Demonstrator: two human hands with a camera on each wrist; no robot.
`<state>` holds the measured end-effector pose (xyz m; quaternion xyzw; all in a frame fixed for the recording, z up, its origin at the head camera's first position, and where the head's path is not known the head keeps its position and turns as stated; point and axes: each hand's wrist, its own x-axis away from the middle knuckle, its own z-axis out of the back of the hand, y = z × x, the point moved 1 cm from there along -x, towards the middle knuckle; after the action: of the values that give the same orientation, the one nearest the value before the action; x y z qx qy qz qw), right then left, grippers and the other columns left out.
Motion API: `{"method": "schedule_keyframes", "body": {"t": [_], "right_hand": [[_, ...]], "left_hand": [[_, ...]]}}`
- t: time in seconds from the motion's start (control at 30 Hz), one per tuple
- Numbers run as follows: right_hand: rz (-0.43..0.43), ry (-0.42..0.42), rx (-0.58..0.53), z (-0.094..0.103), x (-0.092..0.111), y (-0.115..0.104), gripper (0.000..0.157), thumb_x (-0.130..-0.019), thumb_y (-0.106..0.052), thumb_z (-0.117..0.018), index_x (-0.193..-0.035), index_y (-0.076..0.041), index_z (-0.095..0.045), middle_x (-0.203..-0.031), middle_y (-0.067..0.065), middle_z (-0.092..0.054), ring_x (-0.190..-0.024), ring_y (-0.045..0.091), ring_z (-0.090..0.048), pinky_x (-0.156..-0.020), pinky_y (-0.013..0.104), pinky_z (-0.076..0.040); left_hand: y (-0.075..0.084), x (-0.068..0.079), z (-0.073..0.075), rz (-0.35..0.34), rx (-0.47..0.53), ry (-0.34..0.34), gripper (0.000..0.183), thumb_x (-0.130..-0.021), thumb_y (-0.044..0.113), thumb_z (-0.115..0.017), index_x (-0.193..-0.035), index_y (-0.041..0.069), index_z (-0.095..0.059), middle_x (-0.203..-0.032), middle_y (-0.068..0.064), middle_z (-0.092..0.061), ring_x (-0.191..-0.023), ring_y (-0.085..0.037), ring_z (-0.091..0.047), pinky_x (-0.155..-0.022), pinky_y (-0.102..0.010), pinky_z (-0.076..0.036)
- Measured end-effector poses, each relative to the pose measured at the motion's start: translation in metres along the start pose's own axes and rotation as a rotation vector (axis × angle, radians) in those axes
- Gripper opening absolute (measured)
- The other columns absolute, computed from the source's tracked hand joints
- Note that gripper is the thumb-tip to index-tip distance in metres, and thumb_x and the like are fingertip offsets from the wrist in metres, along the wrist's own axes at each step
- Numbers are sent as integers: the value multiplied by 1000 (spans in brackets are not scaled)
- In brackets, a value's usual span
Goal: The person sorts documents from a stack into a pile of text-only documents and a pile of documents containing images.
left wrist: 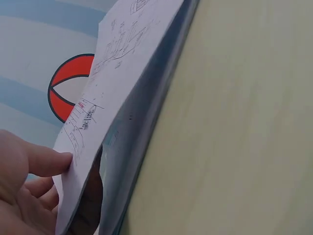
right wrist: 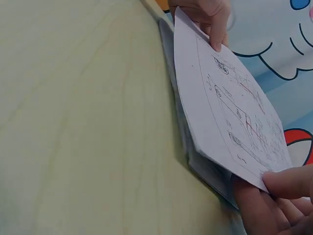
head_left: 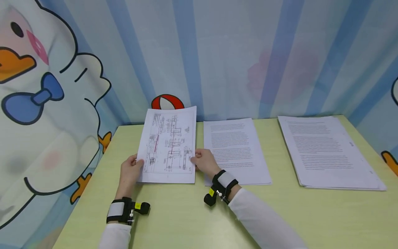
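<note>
A white sheet of paper [head_left: 160, 145] with a technical drawing and reddish lines is held up at a tilt above the table's left part. My left hand [head_left: 129, 172] pinches its lower left edge, thumb on the printed face and fingers behind. At the lower right edge, my right hand [head_left: 206, 162] grips the same paper, its thumb [right wrist: 288, 181] on top and fingers underneath. Whether it is one sheet or several I cannot tell. Beneath it, a shaded bluish-grey layer [left wrist: 139, 132] shows in the left wrist view; its kind is unclear.
Text-printed papers [head_left: 236, 152] lie just right of the held sheet, close to my right forearm. A thicker stack of printed papers [head_left: 323, 148] sits farther right on the pale yellow-green table [head_left: 186, 221]. Behind the table hangs a striped cartoon curtain [head_left: 230, 62].
</note>
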<state>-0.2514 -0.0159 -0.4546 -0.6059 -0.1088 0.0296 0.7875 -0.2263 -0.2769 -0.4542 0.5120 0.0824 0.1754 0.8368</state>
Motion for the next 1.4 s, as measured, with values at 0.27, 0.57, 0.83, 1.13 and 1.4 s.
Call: {"method": "schedule_keyframes", "body": {"t": [0.27, 0.57, 0.83, 1.13, 1.4], "right_hand": [[19, 72, 102, -6, -2, 4, 34, -87, -13, -56, -120, -2, -57, -91, 10, -68, -59, 14, -60, -50, 23, -44], [8, 58, 139, -4, -1, 0, 44, -87, -16, -55, -129, -3, -49, -92, 11, -64, -60, 16, -60, -52, 23, -45], [92, 78, 251, 15, 9, -10, 32, -89, -21, -52, -116, -5, -61, -100, 9, -66, -70, 12, -61, -57, 25, -47], [182, 112, 195, 59, 19, -8, 30, -91, -21, -50, -115, -5, -61, -90, 14, -67, -73, 22, -64, -56, 27, -47], [313, 85, 235, 96, 27, -4, 31, -93, -25, -50, -119, -12, -59, -110, 12, -64, -84, 24, -63, -67, 34, -50]], "left_hand": [[0, 6, 1, 64, -39, 13, 39, -93, 16, -50, -130, 4, -47, -111, -15, -55, -90, -23, -52, -52, -15, -37], [-7, 1, 1, 108, 48, 93, 44, -90, 15, -53, -133, 9, -45, -124, -15, -49, -107, -26, -48, -89, -36, -42], [-14, -8, -4, -20, -12, 220, 36, -93, 26, -48, -127, 15, -53, -124, -9, -53, -109, -23, -44, -91, -40, -40], [-15, -20, -36, -225, -67, 209, 31, -94, 39, -46, -118, 23, -58, -111, -2, -59, -97, -17, -51, -76, -35, -44], [67, 38, -69, -302, -25, 36, 27, -93, 19, -49, -117, 10, -57, -117, -11, -57, -108, -23, -49, -89, -44, -41]]}}
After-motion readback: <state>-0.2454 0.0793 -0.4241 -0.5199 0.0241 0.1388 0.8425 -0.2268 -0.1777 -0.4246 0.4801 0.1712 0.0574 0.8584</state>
